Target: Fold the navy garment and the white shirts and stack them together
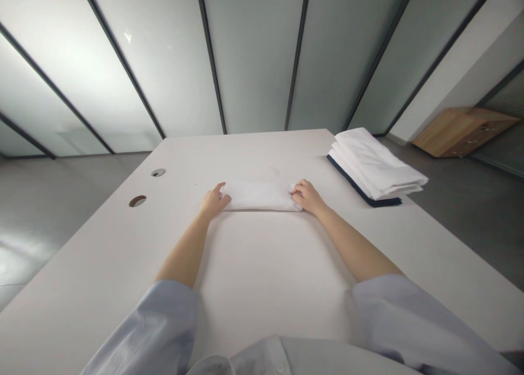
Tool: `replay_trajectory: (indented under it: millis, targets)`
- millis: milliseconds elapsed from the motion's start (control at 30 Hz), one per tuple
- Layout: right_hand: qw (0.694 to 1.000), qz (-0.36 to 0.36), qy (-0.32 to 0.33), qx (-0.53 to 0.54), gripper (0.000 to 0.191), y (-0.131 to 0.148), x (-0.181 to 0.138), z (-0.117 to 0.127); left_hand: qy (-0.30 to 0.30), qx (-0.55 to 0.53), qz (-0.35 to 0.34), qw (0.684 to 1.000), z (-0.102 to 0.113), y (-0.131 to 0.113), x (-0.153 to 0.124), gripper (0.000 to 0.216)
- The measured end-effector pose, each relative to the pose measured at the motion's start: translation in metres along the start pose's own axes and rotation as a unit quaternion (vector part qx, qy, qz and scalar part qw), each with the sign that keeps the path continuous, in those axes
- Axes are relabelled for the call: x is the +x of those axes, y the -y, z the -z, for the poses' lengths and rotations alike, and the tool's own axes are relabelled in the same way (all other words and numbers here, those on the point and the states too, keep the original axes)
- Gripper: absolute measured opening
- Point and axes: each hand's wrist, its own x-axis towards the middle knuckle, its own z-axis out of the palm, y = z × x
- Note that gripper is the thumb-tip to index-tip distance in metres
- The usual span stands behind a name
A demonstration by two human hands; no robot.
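A white cloth lies spread on the white table [102, 266] in front of me, its far part folded into a narrow band [258, 195]. My left hand [214, 200] pinches the band's left end between thumb and fingers. My right hand [308, 196] grips the band's right end, fingers curled over the fabric. Both arms stretch forward over the flat part of the cloth [266, 277].
A stack of folded white cloths [374, 165] on a dark-edged one sits at the table's far right. Two round cable holes [137, 201] are at the left. A wooden cabinet [462, 130] stands on the floor at the right. Frosted glass panels form the back wall.
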Motion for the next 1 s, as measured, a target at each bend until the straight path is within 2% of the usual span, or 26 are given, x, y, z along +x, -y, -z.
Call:
replay_trajectory:
  millis: [100, 233, 300, 500, 633, 733, 833, 1000]
  targets:
    - [1.0, 0.01, -0.01, -0.002, 0.018, -0.002, -0.001, -0.004, -0.025, 0.039, -0.011, 0.999, 0.001, -0.003, -0.002, 0.06]
    - [1.0, -0.003, 0.019, -0.012, 0.038, 0.004, 0.0, -0.003, -0.108, 0.078, -0.073, 0.988, 0.003, -0.013, -0.006, 0.062]
    - [0.999, -0.02, 0.029, -0.031, 0.044, 0.013, 0.003, 0.001, -0.117, 0.081, -0.1, 0.985, 0.003, -0.024, -0.007, 0.059]
    - [0.995, -0.025, 0.048, -0.079, 0.041, 0.058, 0.027, 0.01, -0.06, 0.109, -0.171, 0.977, -0.011, -0.075, -0.003, 0.048]
    - [0.988, -0.052, 0.08, -0.12, 0.037, 0.09, 0.046, -0.005, -0.014, 0.14, -0.142, 0.98, -0.03, -0.099, 0.007, 0.041]
    - [0.978, -0.1, 0.099, -0.155, 0.035, 0.106, 0.047, -0.023, 0.016, 0.14, -0.118, 0.983, -0.045, -0.1, 0.009, 0.043]
    - [0.973, -0.115, 0.09, -0.178, 0.035, 0.111, 0.04, -0.036, 0.004, 0.13, -0.111, 0.985, -0.055, -0.096, 0.006, 0.047]
    - [0.972, -0.12, 0.097, -0.179, 0.038, 0.108, 0.036, -0.042, 0.005, 0.113, -0.098, 0.989, -0.061, -0.092, 0.003, 0.052]
